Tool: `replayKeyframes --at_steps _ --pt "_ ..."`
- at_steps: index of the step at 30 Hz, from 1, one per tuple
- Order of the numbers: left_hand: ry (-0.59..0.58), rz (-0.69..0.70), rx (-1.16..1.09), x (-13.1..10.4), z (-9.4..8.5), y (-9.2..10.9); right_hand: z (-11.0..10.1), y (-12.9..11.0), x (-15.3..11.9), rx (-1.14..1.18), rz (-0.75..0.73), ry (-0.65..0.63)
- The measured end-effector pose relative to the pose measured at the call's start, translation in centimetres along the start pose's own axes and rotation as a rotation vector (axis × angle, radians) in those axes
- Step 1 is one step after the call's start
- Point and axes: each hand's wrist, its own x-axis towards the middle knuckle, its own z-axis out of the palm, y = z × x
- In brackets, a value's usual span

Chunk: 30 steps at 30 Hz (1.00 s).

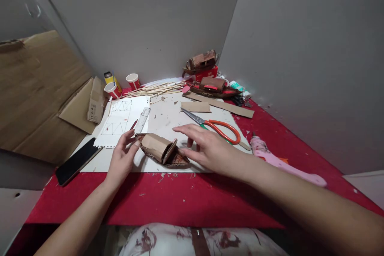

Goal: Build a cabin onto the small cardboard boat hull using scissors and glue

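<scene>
Cardboard forms the small brown model boat with a tan arched canopy (pixel 157 147), over the near part of our flat white work board (pixel 163 122). We probably hold it by its tip to leave the canopy uncovered. Our left hand (pixel 123 154) pinches the left tip between thumb and fingers; our right hand (pixel 211 146) is loosely spread by the other end, thumb close, though we cannot tell whether it touches. On the board's right side lie metal scissors with looped orange handles (pixel 207 122), on its left a white paper sheet of line drawings (pixel 115 118), perhaps placed for easy viewing
</scene>
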Motion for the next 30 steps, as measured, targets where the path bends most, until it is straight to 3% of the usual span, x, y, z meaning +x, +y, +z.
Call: replayKeyframes --at_steps 4,13,30 --pt "0.005 0.108 0.203 -0.4 0.0 0.1 -0.7 -0.5 1.7 -0.035 0.005 -0.142" --pt "-0.089 0.455 0.579 -1.1 0.4 -0.5 -1.4 -0.7 4.1 -0.005 -0.053 -0.244" --pt "-0.186 0.444 0.534 -0.3 0.5 -0.3 -1.6 0.1 5.6 0.080 -0.218 -0.366"
